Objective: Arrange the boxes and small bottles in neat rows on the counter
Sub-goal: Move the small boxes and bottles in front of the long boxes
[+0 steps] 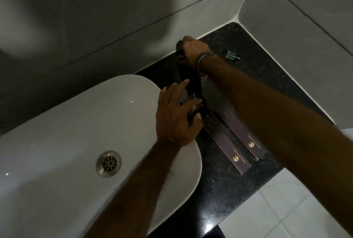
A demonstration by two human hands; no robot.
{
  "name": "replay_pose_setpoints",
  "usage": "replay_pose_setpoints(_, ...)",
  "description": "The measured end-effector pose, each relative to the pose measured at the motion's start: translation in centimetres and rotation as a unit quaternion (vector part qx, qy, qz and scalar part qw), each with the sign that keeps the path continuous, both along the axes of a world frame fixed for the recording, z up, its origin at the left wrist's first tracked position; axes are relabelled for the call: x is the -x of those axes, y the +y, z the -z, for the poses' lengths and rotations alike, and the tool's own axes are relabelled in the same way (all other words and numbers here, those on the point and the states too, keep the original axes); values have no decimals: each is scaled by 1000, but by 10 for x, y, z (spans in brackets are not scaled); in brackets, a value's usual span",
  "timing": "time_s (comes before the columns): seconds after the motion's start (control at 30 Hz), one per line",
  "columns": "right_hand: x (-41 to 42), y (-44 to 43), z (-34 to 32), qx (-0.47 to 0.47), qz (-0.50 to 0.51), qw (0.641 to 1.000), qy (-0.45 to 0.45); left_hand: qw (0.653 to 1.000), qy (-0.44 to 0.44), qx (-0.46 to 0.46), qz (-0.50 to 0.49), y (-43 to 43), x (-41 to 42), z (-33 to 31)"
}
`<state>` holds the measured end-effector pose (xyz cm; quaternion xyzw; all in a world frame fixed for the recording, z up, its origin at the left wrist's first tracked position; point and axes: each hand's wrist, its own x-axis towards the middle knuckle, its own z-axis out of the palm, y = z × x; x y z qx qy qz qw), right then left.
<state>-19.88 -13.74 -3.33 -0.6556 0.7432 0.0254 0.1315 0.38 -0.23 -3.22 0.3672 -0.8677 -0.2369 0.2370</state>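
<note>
A long dark box (192,82) lies on the black granite counter (219,186) beside the basin. My left hand (175,119) grips its near end, fingers spread over it. At the wall, my right hand (193,50) is curled over its far end. Two long purple boxes with gold logos lie side by side to the right, the left purple box (233,153) and the right purple box (250,140), partly under my right forearm. A small clear bottle (232,55) lies on its side near the back corner.
A white oval basin (76,132) with a metal drain (108,163) fills the left. Grey tiled walls (114,17) close in the counter at the back and right. White floor tiles (286,209) show beyond the counter's front edge.
</note>
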Motion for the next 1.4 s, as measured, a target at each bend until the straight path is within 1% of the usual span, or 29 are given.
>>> replay_pose_setpoints(0.07, 2, 5, -3, -12, -58, 998, -7, 1000, 1, -3, 1, 0, 0, 1)
replay_pose_setpoints(0.13, 3, 16, -5, -8, -106, 994, 5, 1000, 3, -3, 2, 0, 0, 1)
replay_pose_setpoints(0.3, 10, 71, -6, -28, -128, 991, 2, 1000, 0, -8, 5, 0, 0, 2)
replay_pose_setpoints(0.37, 20, 90, -5, -12, -135, 991, -13, 1000, 1, -2, 6, 0, 0, 2)
replay_pose_setpoints(0.43, 31, 107, -4, 55, -92, 992, -66, 1000, -3, 5, 8, -1, 0, 3)
replay_pose_setpoints(0.5, 39, 122, -2, 145, 11, 982, -120, 1000, -8, 9, 9, 0, 0, 3)
replay_pose_setpoints(0.53, 42, 127, 1, 174, 65, 974, -132, 1000, -9, 9, 9, 0, 0, 2)
replay_pose_setpoints(0.57, 43, 128, 5, 178, 109, 969, -134, 1000, -10, 8, 9, 0, -1, 2)
replay_pose_setpoints(0.6, 43, 128, 9, 152, 132, 972, -119, 1000, -10, 8, 9, 0, -1, 2)
replay_pose_setpoints(0.63, 43, 127, 13, 106, 130, 982, -91, 1000, -11, 10, 10, 0, -1, 2)
replay_pose_setpoints(0.7, 40, 124, 15, 17, 90, 995, -40, 1000, -13, 14, 11, 0, -1, 2)
replay_pose_setpoints(0.73, 39, 123, 14, -2, 79, 996, -34, 1000, -14, 16, 11, 0, -1, 1)
replay_pose_setpoints(0.83, 38, 126, 15, 19, 93, 995, -35, 1000, -16, 16, 11, -1, -1, 1)
replay_pose_setpoints(0.93, 37, 140, 22, 6, 97, 995, -21, 1000, -9, 19, 13, -2, -1, 3)
replay_pose_setpoints(1.03, 36, 137, 19, 39, 113, 991, -53, 1000, -4, 19, 14, -3, -1, 4)
replay_pose_setpoints(1.1, 30, 125, 13, 41, 68, 994, -69, 1000, -7, 18, 13, -3, -1, 4)
replay_pose_setpoints(1.2, 22, 109, 8, -24, -37, 999, -4, 1000, -11, 21, 12, -2, -1, 3)
replay_pose_setpoints(1.27, 25, 110, 8, -36, -61, 997, 21, 1000, -11, 20, 11, -2, -1, 2)
replay_pose_setpoints(1.4, 42, 132, 6, -38, -88, 995, 25, 1000, -6, 14, 10, -2, -1, 3)
